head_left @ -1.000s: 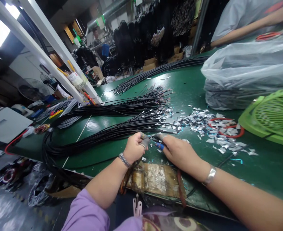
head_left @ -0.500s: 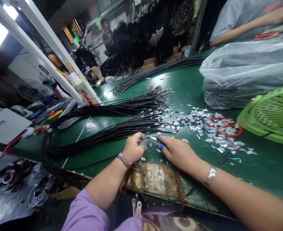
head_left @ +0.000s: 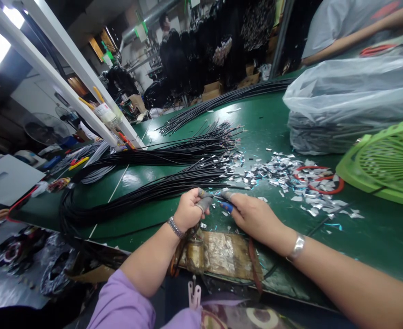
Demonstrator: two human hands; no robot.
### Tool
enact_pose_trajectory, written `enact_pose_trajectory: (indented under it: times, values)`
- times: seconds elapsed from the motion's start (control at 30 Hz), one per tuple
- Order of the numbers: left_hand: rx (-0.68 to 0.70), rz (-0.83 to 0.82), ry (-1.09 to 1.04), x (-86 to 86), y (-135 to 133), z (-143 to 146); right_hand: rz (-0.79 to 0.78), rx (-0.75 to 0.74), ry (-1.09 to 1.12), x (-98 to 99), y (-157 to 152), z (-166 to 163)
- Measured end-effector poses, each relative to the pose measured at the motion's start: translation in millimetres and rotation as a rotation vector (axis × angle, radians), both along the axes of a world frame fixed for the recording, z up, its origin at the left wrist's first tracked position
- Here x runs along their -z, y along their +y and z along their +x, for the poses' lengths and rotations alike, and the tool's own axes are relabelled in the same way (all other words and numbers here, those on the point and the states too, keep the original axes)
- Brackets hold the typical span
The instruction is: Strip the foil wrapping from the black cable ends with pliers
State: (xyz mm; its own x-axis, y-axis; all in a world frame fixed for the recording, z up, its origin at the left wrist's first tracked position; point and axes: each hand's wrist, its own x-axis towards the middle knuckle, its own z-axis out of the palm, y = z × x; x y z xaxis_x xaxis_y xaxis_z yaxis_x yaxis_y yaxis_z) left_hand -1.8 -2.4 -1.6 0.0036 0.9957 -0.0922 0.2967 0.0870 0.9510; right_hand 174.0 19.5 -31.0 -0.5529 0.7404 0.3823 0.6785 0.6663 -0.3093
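My left hand (head_left: pixel 190 211) is closed in a pinch with taped fingertips on the end of a thin black cable (head_left: pixel 218 197). My right hand (head_left: pixel 252 214) is also pinched, fingertips wrapped in grey and blue tape, meeting the left at the same cable end. What sits between the right fingertips is too small to name. A big bundle of black cables (head_left: pixel 146 183) fans across the green table (head_left: pixel 376 237) from the left toward both hands. Silver foil scraps (head_left: pixel 283 176) lie scattered just beyond my right hand.
A green plastic basket (head_left: pixel 386 167) stands at the right, with a filled clear plastic bag (head_left: pixel 352 100) behind it. A red ring (head_left: pixel 319 180) lies among the scraps. Another person's arm (head_left: pixel 352 39) reaches over the far right. More cables (head_left: pixel 222 103) lie further back. A white frame post (head_left: pixel 71 87) crosses the left.
Both hands stay pinched at the same cable end, shifted very slightly. A person in the far background has moved to the right.
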Motion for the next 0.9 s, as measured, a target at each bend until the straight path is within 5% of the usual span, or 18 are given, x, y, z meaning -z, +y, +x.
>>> enact_pose_trajectory:
  times: [0.43,0.73,0.9]
  values:
    - [0.022,0.001,-0.031,1.6,1.2,-2.3,-0.052,-0.048,0.157,-5.7,3.7,1.1]
    - [0.077,-0.024,0.012,8.2,3.4,-1.6,-0.587,-0.058,0.728,-1.6,9.3,-5.9]
    - [0.188,0.179,0.313,9.7,0.9,-1.8,-0.621,-0.079,0.700,-3.7,7.4,-8.9]
